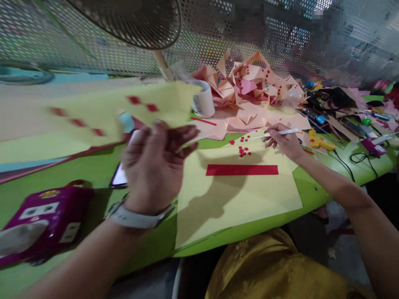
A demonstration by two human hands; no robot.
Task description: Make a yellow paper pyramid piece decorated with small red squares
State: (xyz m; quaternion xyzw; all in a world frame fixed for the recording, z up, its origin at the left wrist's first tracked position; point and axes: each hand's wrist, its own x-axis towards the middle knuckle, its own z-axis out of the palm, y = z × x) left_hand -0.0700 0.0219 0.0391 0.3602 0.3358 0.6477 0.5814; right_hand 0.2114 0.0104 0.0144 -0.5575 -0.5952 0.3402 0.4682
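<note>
My left hand (152,166), with a pale watch band on its wrist, is raised over the table's left part. It grips the lower edge of a yellow paper (168,99) that bears several red squares; the paper is smeared by motion. My right hand (282,139) holds a slim white stick-like tool (289,131) with a thin tip pointing left. Near that tip lie several small red paper pieces (245,152). Below them a red paper strip (241,170) lies across a large yellow sheet (243,203), which is shadowed by my left arm.
A purple socket box (62,211) stands at left, and a phone (120,176) lies partly behind my left hand. Further back are a fan (146,20), a white roll (204,99) and a heap of folded peach paper (249,83). A yellow glue gun (321,141) and cables lie right.
</note>
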